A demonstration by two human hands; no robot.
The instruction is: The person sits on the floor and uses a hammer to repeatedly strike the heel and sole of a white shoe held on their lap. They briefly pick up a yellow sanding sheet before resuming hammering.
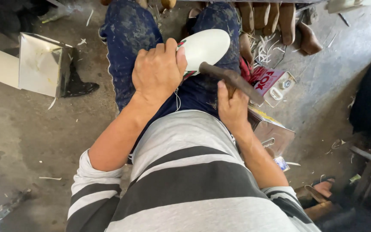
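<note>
Thumb and knuckles of your left hand sit just beside the spot where the hammer meets the shoe, so a glancing blow could land on them, and since the shoe rests only on your lap between your thighs, it could roll under the strike. That hand is clamped over the shoe's near end; your right hand is wrapped tight round the wooden handle. The shoe lies sole up, the sole smooth, pale and oval, with a red and green trim at its edge

Smooth matt white sole; rusty, seemingly metal hammer.
</note>
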